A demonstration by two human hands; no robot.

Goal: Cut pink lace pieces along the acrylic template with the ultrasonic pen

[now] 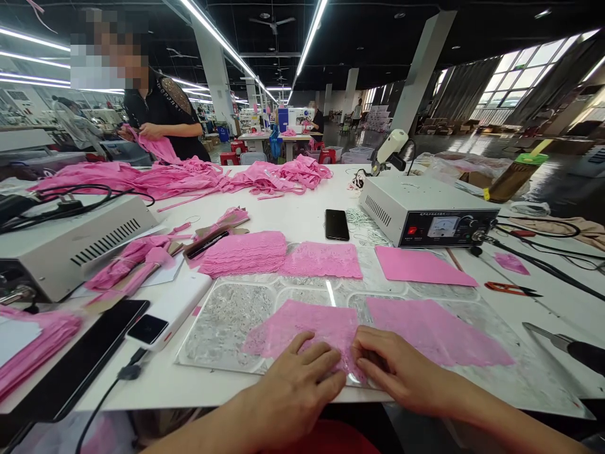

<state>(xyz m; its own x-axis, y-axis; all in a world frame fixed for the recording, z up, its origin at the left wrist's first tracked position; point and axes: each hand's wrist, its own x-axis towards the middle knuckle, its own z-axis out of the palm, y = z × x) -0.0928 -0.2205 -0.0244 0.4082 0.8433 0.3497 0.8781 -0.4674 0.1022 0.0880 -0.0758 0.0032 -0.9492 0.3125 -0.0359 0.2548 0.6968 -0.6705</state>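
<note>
The pink lace piece (293, 325) lies on the clear-topped board (227, 334), its long axis running left to right, reaching ahead of and leftward from the left hand (302, 372), which is nearer its middle and rests loosely spread over its near part, gripping nothing visible. The right hand (397, 366) has its fingers curled close together at the lace's right edge, though whether they pinch it I cannot tell. Bare board lies open to the left, while a second pink piece (435, 331) crowds the right and the table's near edge (155, 397) runs just below.
</note>
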